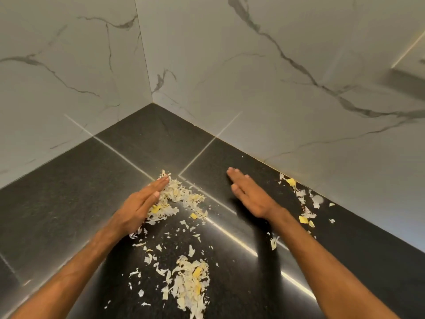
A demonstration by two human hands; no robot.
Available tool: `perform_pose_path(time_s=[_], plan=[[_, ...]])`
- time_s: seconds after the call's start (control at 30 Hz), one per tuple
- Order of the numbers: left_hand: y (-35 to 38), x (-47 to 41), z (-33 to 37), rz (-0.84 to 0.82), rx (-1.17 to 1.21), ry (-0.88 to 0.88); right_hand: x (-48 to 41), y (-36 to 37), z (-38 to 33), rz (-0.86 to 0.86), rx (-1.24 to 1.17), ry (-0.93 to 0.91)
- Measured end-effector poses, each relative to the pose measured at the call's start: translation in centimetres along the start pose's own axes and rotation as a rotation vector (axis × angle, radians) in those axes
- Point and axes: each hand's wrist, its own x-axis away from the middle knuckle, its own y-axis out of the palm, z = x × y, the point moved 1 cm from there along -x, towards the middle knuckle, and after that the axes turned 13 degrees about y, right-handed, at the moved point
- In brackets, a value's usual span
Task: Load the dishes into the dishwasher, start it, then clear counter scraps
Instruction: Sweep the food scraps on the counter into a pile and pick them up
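Two bare hands lie flat over a dark speckled worktop (57, 203) that runs into a corner of white marble-veined wall tiles (264, 77). The left hand (140, 203) has its fingers straight and together, holding nothing, its inner edge pressed against a heap of pale and yellow peel scraps (177, 196) near the middle of the worktop. The right hand (249, 192) is likewise flat and empty, fingers together, well apart from the left and clear of that heap. A second heap of scraps (190, 286) sits toward the near edge, between the two forearms, with loose flakes scattered between the heaps. A thinner trail of scraps (303, 203) lies along the right back edge, just beside the wall.
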Motion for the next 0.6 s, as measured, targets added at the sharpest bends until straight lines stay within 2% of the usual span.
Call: perform_pose_path(time_s=[0.07, 0.13, 0.2, 0.3, 0.33, 0.4, 0.47, 0.6], plan=[[1.3, 0.5, 1.2, -0.025, 0.012, -0.006, 1.9, 1.7, -1.9, -0.108, -0.075, -0.069], [2.6, 1.0, 2.3, -0.063, 0.027, 0.000, 3.8, 2.2, -2.1, -0.102, -0.158, -0.090], [3.5, 1.8, 3.1, -0.065, 0.038, 0.014, 5.8, 0.6, -0.7, 0.061, -0.252, -0.047], [3.3, 3.2, 3.9, -0.027, 0.059, 0.002, 8.8, -3.6, 5.7, 0.388, -0.300, 0.154], [3.0, 3.8, 4.1, 0.001, 0.063, -0.006, 9.8, -5.0, 8.4, 0.440, -0.274, 0.225], [2.3, 5.3, 4.3, 0.054, 0.064, -0.034, 11.1, -6.4, 12.7, 0.402, -0.201, 0.324], [2.2, 6.6, 4.3, 0.098, 0.068, -0.061, 11.3, -6.0, 14.3, 0.310, -0.165, 0.326], [4.3, 7.3, 5.3, 0.166, 0.090, -0.087, 10.7, -3.5, 10.7, 0.239, -0.141, 0.262]])
